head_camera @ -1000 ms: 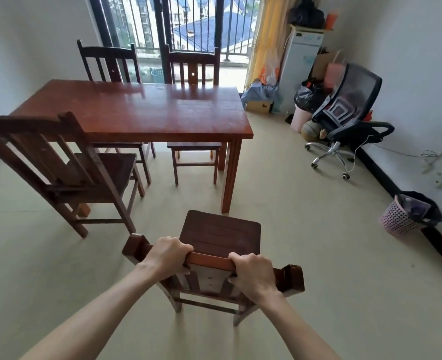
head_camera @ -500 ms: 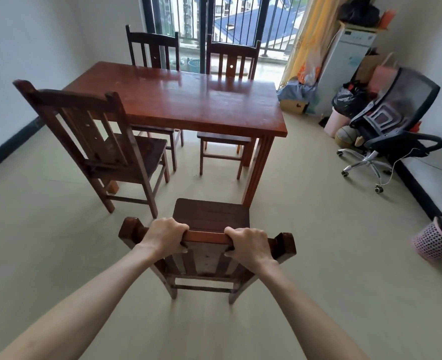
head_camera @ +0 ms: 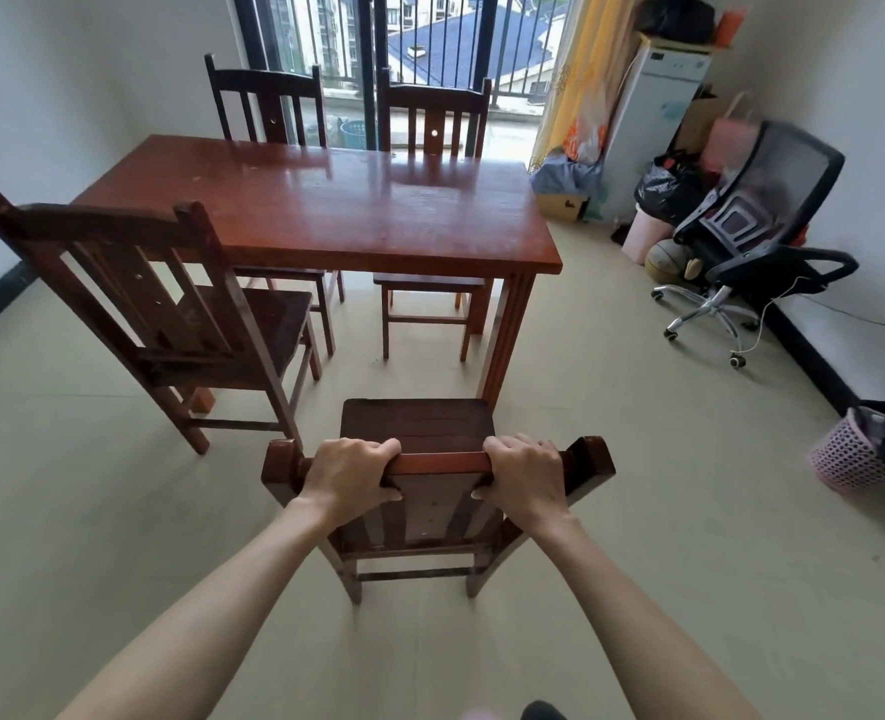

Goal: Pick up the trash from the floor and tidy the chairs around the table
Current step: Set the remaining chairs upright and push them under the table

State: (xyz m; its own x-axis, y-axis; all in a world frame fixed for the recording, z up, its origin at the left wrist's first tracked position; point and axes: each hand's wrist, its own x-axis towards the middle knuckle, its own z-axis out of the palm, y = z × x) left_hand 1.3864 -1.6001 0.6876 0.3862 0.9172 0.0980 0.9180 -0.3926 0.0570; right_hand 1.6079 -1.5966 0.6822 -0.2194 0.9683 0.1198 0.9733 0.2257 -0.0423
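Observation:
A dark wooden chair (head_camera: 417, 420) stands right in front of me, its seat facing the red-brown wooden table (head_camera: 326, 210) and close to the table's near right leg. My left hand (head_camera: 349, 478) grips the chair's top rail on the left. My right hand (head_camera: 526, 475) grips the same rail on the right. A second chair (head_camera: 170, 298) stands at the table's near left side, angled and pulled out. Two more chairs (head_camera: 432, 293) (head_camera: 268, 96) are tucked in at the far side. No trash is visible on the floor around the table.
A black office chair (head_camera: 757, 226) stands by the right wall, with bags, a ball and a white cabinet (head_camera: 653, 106) behind it. A pink mesh bin (head_camera: 851, 454) sits at the right wall. A balcony door with bars lies behind the table.
The chair I hold has moved forward toward the table, now squared up to it. Both hands kept their grip on the top rail.

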